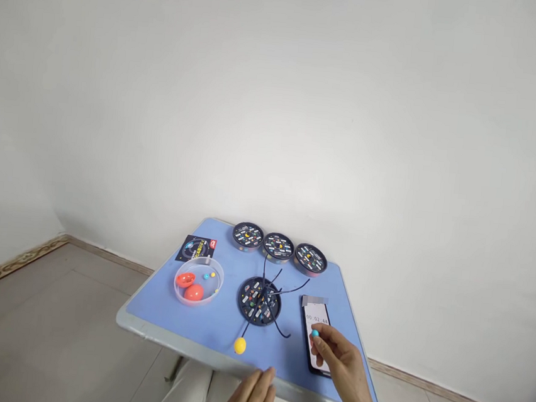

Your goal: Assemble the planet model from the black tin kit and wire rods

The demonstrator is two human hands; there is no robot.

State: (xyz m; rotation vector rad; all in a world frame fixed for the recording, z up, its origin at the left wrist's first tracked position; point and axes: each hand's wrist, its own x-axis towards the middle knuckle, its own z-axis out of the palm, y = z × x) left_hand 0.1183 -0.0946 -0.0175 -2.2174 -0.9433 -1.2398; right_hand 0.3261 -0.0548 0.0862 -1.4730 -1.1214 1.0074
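My right hand (344,366) pinches a small blue ball (314,333) between thumb and fingertips, over a phone (317,316) whose screen shows a running-time display. My left hand (251,401) is at the table's front edge, fingers stretched out side by side with nothing visible in them. Ahead of it stands a planet model with a round black printed base (247,300) and several thin black curved arms (293,289) spreading from its centre. A yellow ball (239,345) sits on the end of the arm that points towards me.
On the blue table (158,307), a clear round tub (218,288) holds two red half-shells (194,292) and several small balls (206,276). A printed card (192,244) lies behind it. Three round black-topped containers (278,246) line the back edge by the white wall (276,113).
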